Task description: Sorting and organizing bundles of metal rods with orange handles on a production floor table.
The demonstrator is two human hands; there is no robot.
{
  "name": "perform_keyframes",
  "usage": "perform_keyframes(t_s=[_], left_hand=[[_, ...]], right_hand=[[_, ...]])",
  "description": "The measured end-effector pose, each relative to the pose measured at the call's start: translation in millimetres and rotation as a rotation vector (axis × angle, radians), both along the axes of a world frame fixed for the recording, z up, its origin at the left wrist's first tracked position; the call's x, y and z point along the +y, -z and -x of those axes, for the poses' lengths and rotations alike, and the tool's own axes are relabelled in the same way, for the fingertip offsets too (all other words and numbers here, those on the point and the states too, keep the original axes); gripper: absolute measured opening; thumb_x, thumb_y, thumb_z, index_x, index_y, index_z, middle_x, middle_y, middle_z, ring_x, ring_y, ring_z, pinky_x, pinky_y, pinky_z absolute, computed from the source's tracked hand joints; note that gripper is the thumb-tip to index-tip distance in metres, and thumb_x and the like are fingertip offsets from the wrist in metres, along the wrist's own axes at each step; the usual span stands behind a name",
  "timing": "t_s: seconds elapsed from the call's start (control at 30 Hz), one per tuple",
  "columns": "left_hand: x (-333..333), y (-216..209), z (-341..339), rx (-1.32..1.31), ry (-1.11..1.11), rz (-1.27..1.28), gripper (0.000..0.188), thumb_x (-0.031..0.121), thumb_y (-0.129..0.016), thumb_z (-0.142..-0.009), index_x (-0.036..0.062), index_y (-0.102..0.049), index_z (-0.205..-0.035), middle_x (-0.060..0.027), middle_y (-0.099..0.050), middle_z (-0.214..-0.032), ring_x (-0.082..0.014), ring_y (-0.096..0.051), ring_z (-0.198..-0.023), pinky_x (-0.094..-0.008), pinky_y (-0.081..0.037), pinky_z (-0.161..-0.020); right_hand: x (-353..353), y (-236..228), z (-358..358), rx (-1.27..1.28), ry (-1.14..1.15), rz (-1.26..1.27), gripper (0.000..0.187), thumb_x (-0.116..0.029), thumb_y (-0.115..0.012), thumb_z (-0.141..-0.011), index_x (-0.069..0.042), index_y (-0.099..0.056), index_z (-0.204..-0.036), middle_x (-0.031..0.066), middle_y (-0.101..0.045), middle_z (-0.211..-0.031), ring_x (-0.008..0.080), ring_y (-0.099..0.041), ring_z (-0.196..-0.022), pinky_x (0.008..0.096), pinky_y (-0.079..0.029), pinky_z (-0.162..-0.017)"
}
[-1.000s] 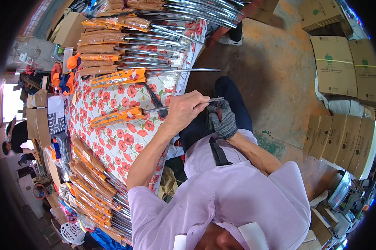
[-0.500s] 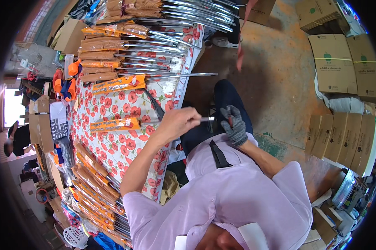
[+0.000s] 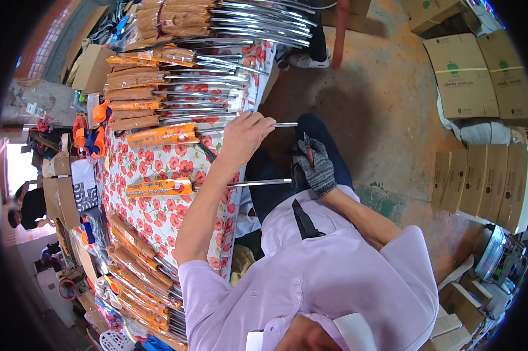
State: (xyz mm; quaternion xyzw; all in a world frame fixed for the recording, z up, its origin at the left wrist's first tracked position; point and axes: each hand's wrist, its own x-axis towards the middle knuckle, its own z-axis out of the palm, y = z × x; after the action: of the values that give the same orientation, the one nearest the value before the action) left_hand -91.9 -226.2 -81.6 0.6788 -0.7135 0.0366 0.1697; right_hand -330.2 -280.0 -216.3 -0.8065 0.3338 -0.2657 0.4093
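Observation:
My bare left hand (image 3: pixel 246 139) is closed around a thin metal tube (image 3: pixel 286 124), whose end sticks out past the table edge. The tube lines up with an orange printed wrapper (image 3: pixel 163 135) on the table. In my right hand (image 3: pixel 318 168), in a grey knitted glove, is a small red-handled tool (image 3: pixel 309 151) resembling pliers, held over my lap. Its jaws point away from me and are too small to read. Nearer me, a second metal tube (image 3: pixel 263 183) with its own orange wrapper (image 3: pixel 159 188) lies across the table edge, untouched.
Wrapped tubes (image 3: pixel 188 23) lie in rows on the flowered tablecloth (image 3: pixel 176 219), with another pile (image 3: pixel 138 275) nearer me. Cardboard boxes (image 3: pixel 460 76) stand at the right. A red strap (image 3: pixel 340 32) hangs ahead. Another person's shoe (image 3: pixel 308 61) shows beyond the table.
My left hand has let go of the nearer tube and moved away from me to grasp the farther one. My right hand, still holding the tool, has shifted slightly left.

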Motion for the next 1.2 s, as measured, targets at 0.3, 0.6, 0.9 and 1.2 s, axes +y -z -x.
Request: perform_keyframes(t_s=[0.3,0.6,0.9,1.2], left_hand=[[11.9,-12.5,27.1,0.391,0.06,0.1,0.017,0.006,-0.079,-0.082,0.0072,-0.067,-0.094,-0.0058,-0.064,-0.081,-0.0252,-0.067,-0.073,-0.0365,-0.052,-0.062],[18.4,-5.4,33.3,0.466,0.036,0.075,0.017,0.004,-0.078,-0.082,0.0051,-0.062,-0.087,-0.0067,-0.066,-0.08,-0.0264,-0.068,-0.071,-0.0373,-0.052,-0.059],[23.3,-2.5,31.5,0.498,0.024,0.057,0.015,-0.002,-0.079,-0.08,0.0012,-0.067,-0.086,-0.0082,-0.07,-0.083,-0.0232,-0.069,-0.073,-0.033,-0.053,-0.061],[25.8,-4.4,32.9,0.532,0.008,0.033,0.014,0.0,-0.079,-0.082,0.0012,-0.068,-0.09,-0.0085,-0.071,-0.086,-0.0248,-0.071,-0.075,-0.0334,-0.054,-0.063]], right_hand=[[7.2,-11.8,-5.5,-0.053,-0.022,-0.064,0.046,-0.026,-0.071,-0.092,-0.01,-0.066,-0.135,0.0165,-0.057,-0.14,0.0327,-0.057,-0.129,0.0393,-0.047,-0.107],[10.7,-5.9,-8.8,-0.049,-0.01,-0.034,0.047,-0.028,-0.073,-0.09,-0.008,-0.066,-0.133,0.0179,-0.056,-0.142,0.0336,-0.06,-0.124,0.0399,-0.049,-0.105],[13.9,-7.8,-10.2,-0.035,-0.035,-0.093,0.046,-0.027,-0.072,-0.092,-0.007,-0.065,-0.133,0.0191,-0.056,-0.142,0.0345,-0.065,-0.118,0.0401,-0.051,-0.102],[15.9,-2.5,-12.1,-0.096,-0.038,-0.148,0.044,-0.026,-0.071,-0.094,-0.006,-0.065,-0.133,0.0203,-0.055,-0.143,0.0361,-0.064,-0.119,0.0408,-0.052,-0.101]])
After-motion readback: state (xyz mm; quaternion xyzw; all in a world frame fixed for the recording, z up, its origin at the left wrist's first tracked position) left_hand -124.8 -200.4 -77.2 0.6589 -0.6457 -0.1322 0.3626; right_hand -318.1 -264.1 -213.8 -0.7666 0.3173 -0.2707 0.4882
